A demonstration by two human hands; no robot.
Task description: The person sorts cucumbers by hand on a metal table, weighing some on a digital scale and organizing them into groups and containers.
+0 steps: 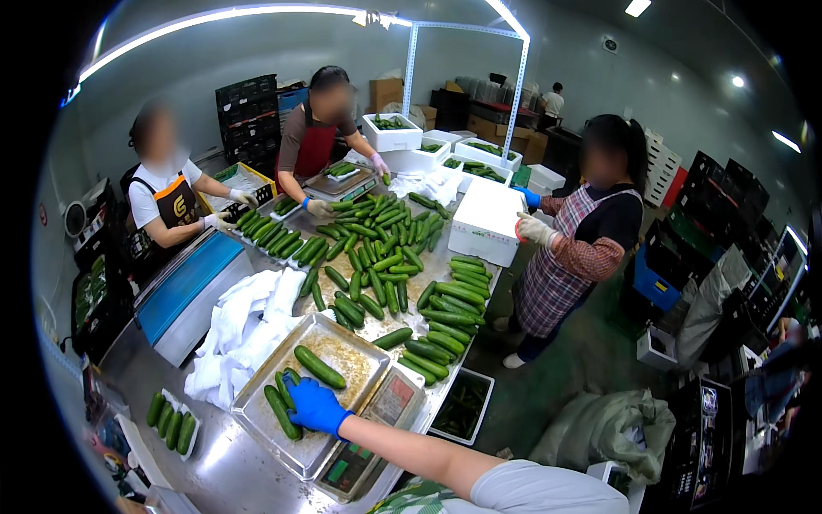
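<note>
My right hand (318, 406), in a blue glove, reaches in from the lower right over the metal tray (350, 340) of a weighing scale (385, 401). Its fingers curl over a cucumber (284, 389), and the glove hides part of it. Another cucumber (281, 411) lies alongside, touching the glove. Farther up the tray a single cucumber (319, 367) lies apart from the hand. My left hand is out of view. At the lower left, a white foam tray (191, 429) with several cucumbers sits on the steel table (221, 472).
A big heap of cucumbers (385, 244) spreads beyond the scale. White cloth-like material (247, 321) lies beside a blue-topped machine (186, 283). Three co-workers stand around the table; one touches a white foam box (486, 221). A crate (462, 405) stands below the right edge.
</note>
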